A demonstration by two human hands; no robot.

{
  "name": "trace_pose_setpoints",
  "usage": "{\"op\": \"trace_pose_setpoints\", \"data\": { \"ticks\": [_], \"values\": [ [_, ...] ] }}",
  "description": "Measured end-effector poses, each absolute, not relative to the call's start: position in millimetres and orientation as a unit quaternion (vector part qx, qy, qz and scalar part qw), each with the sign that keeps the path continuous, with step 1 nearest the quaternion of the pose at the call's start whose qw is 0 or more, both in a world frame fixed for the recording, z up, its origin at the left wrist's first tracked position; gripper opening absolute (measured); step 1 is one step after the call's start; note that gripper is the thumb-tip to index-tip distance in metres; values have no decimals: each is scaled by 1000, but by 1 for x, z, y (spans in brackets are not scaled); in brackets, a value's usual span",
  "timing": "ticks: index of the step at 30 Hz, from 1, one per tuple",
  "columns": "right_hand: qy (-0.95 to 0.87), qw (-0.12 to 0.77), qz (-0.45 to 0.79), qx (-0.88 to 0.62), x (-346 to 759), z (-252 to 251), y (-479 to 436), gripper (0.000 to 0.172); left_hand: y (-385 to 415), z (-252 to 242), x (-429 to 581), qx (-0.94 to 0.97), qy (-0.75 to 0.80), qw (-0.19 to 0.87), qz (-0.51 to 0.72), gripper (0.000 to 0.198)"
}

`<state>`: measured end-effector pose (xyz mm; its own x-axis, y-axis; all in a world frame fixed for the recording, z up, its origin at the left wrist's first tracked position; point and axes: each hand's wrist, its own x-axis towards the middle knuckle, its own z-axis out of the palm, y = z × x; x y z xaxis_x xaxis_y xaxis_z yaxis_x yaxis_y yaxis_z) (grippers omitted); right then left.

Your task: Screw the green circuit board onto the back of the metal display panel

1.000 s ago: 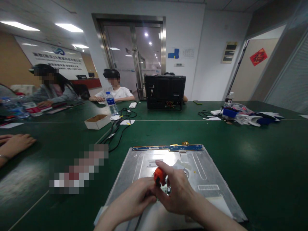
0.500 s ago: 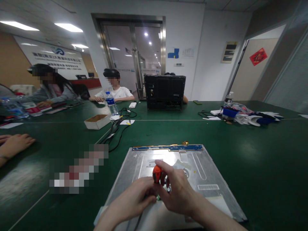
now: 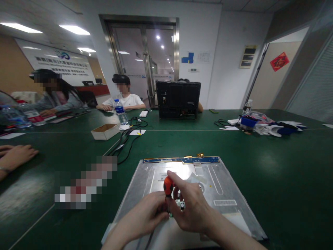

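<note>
In the head view, my right hand (image 3: 194, 205) is closed on the orange-and-black handle of a screwdriver (image 3: 168, 185), which stands nearly upright. Its tip is hidden behind my fingers. Close on the left, my left hand (image 3: 147, 211) has curled fingers by the lower end of the screwdriver; what they grip is hidden. Under both hands lies a flat metal-backed display panel (image 3: 225, 191), with a blue circuit strip (image 3: 166, 160) along its far edge. Part of a small green circuit board (image 3: 182, 205) with components shows between my hands, and a dark cable runs toward me.
On the green table (image 3: 286, 180), black cables (image 3: 127, 139) and an open cardboard box (image 3: 104, 132) lie beyond the panel. A black monitor (image 3: 178, 100) stands at the back. A co-worker's hand (image 3: 19, 156) rests at left; bagged items (image 3: 257, 119) lie at far right.
The screwdriver handle has turned and shifted slightly up and left, with my right fingers moving along with it. My left hand and the panel have stayed in place.
</note>
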<state>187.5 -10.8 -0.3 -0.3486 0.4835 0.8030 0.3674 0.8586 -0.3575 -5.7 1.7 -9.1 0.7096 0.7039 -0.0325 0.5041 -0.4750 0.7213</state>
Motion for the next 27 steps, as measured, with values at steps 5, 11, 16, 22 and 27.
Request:
{"op": "trace_pose_setpoints", "data": {
  "ticks": [5,11,16,22,27],
  "values": [
    [-813,521,71,-252,186,0,-10,61,-2,-4,-1,848,375,340,155,8],
    [-821,503,50,-266,187,-1,-8,59,1,-16,-8,843,394,333,151,5],
    [-817,514,51,-258,188,1,-10,65,3,-13,-7,849,362,352,158,11],
    [-815,517,54,-256,187,0,-11,66,2,-6,-2,851,344,366,156,14],
    [-816,521,48,-246,186,0,-10,66,2,-4,-2,849,346,365,163,13]
  ]
}}
